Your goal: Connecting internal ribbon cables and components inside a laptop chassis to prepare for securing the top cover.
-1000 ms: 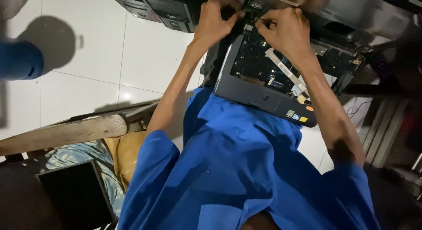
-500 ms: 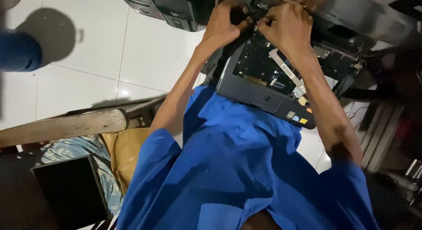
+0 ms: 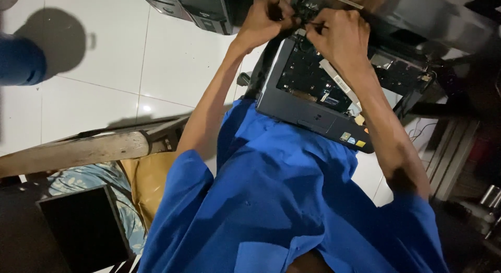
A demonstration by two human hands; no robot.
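An opened dark grey laptop (image 3: 313, 114) rests on my lap against my blue shirt (image 3: 282, 200). Its keyboard is off, so the dark inner board and a pale ribbon strip (image 3: 339, 82) show. Both hands work at the laptop's far edge. My left hand (image 3: 266, 20) is clenched on a dark part at that edge. A little to its right, my right hand (image 3: 339, 35) pinches a thin dark piece between fingertips. The fingers hide what exactly is gripped. The lid or screen part (image 3: 417, 17) lies dark beyond the hands.
Dark computer cases (image 3: 203, 7) stand on the white tiled floor (image 3: 130, 59) at the top. A wooden beam (image 3: 78, 150) crosses the left side, above a black flat panel (image 3: 83, 226), patterned cloth and a yellow cushion (image 3: 151, 179). A blue-clad limb (image 3: 21, 62) shows at far left. Metal rails (image 3: 454, 148) crowd the right.
My left hand has shifted right along the laptop's far edge until it nearly meets my right hand. My right hand has stayed near the same spot.
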